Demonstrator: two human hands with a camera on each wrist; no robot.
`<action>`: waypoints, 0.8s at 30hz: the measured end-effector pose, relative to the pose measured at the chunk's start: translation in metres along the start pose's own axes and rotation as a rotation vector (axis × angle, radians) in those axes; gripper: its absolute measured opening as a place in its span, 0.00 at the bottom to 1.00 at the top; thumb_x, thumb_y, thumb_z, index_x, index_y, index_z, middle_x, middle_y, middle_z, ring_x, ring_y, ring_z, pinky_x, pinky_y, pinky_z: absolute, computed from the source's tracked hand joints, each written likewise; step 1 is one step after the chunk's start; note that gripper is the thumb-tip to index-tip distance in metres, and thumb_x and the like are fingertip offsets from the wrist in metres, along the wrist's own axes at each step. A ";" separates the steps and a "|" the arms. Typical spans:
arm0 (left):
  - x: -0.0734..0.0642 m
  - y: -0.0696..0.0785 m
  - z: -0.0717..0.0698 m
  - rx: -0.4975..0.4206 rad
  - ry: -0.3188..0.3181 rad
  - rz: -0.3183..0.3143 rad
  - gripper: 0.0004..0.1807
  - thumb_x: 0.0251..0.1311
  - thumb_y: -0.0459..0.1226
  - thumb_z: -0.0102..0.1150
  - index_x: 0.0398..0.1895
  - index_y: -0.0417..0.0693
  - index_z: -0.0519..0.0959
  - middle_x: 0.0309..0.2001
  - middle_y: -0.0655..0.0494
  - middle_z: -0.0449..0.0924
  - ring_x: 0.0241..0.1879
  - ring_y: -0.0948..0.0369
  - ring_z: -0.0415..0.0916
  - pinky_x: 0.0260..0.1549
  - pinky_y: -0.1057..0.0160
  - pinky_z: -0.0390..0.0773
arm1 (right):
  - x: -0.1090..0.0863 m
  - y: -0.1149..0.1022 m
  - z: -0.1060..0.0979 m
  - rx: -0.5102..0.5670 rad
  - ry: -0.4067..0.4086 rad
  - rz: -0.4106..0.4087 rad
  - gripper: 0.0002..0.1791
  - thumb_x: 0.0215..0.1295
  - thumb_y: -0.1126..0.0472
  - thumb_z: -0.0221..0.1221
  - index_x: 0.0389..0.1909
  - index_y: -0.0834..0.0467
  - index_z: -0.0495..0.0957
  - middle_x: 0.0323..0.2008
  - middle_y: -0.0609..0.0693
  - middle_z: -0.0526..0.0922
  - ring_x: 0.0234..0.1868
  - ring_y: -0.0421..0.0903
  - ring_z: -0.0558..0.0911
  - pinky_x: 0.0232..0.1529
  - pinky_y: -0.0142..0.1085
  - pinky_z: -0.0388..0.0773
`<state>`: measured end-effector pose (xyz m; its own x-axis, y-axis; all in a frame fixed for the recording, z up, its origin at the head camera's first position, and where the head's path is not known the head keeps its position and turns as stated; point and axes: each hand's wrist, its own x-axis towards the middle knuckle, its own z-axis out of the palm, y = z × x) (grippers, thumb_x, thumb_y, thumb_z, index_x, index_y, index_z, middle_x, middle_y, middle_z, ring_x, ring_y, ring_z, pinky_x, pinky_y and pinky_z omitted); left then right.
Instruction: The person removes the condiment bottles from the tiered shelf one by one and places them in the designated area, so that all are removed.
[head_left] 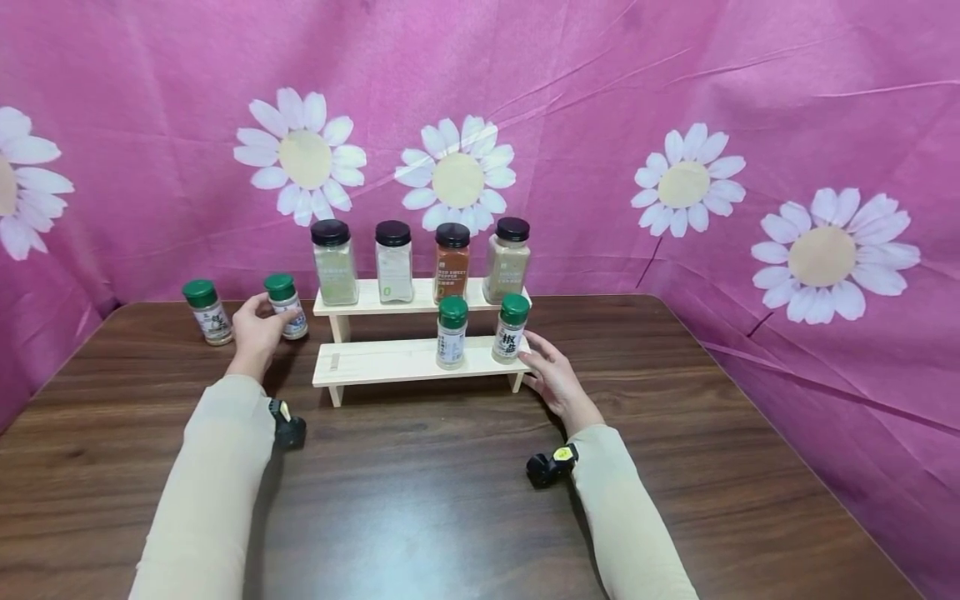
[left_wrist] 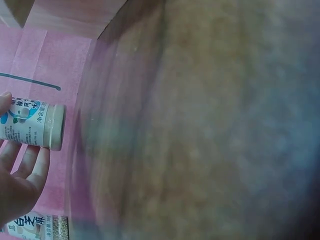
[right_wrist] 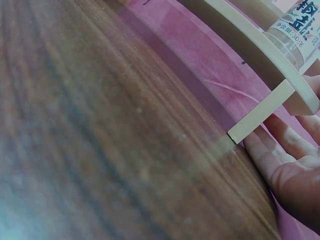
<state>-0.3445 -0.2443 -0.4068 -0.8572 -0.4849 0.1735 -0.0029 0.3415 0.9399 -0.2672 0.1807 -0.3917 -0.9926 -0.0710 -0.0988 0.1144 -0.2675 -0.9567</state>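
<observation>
My left hand (head_left: 257, 335) grips a green-capped spice jar (head_left: 286, 305) with a white and blue label, left of the wooden rack. In the left wrist view, a narrow gap seems to separate the base of this spice jar (left_wrist: 31, 122) from the table. Beside the hand stands another green-capped jar (head_left: 209, 314). At the right end of the two-tier wooden rack (head_left: 382, 364), my right hand (head_left: 557, 379) holds the lower shelf's end, fingers around the rack leg (right_wrist: 262, 111). Close to those fingers, a pepper-salt jar (head_left: 509, 330) stands on the lower shelf.
Another green-capped jar (head_left: 452, 333) shares the lower shelf. On the upper tier stand black-lidded jars: pale green (head_left: 336, 265), white (head_left: 394, 263), red (head_left: 452, 263) and beige (head_left: 507, 262). Behind the brown table (head_left: 405, 500) hangs a pink flowered cloth (head_left: 570, 100).
</observation>
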 end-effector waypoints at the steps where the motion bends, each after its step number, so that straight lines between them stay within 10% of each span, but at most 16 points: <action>1: -0.004 0.006 -0.001 -0.016 -0.003 -0.019 0.26 0.43 0.39 0.65 0.49 0.44 0.71 0.35 0.61 0.73 0.37 0.66 0.66 0.42 0.64 0.66 | 0.000 0.000 0.000 -0.002 0.000 -0.001 0.28 0.60 0.69 0.48 0.62 0.60 0.54 0.54 0.60 0.63 0.36 0.41 0.75 0.45 0.40 0.69; 6: -0.017 0.025 -0.007 -0.117 0.005 -0.089 0.26 0.41 0.33 0.66 0.49 0.43 0.72 0.30 0.66 0.72 0.33 0.69 0.66 0.40 0.68 0.67 | 0.000 0.001 -0.001 -0.008 -0.010 -0.011 0.28 0.60 0.69 0.48 0.62 0.60 0.55 0.52 0.59 0.65 0.37 0.41 0.76 0.44 0.40 0.70; 14: 0.016 -0.011 0.007 -0.074 -0.001 -0.086 0.30 0.42 0.41 0.66 0.53 0.51 0.70 0.39 0.60 0.72 0.41 0.65 0.66 0.45 0.66 0.65 | 0.000 0.001 -0.001 -0.008 -0.014 -0.019 0.28 0.60 0.69 0.48 0.62 0.60 0.55 0.51 0.59 0.66 0.36 0.41 0.76 0.44 0.40 0.69; 24: -0.021 0.040 -0.005 -0.068 -0.030 -0.131 0.27 0.45 0.32 0.61 0.53 0.43 0.69 0.32 0.64 0.70 0.39 0.65 0.65 0.46 0.67 0.64 | 0.000 0.002 -0.001 -0.005 -0.022 -0.027 0.27 0.59 0.69 0.48 0.61 0.60 0.55 0.50 0.58 0.66 0.37 0.42 0.75 0.44 0.40 0.70</action>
<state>-0.3240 -0.2250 -0.3713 -0.8669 -0.4969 0.0406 -0.0812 0.2211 0.9719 -0.2675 0.1816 -0.3937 -0.9941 -0.0853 -0.0664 0.0868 -0.2646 -0.9604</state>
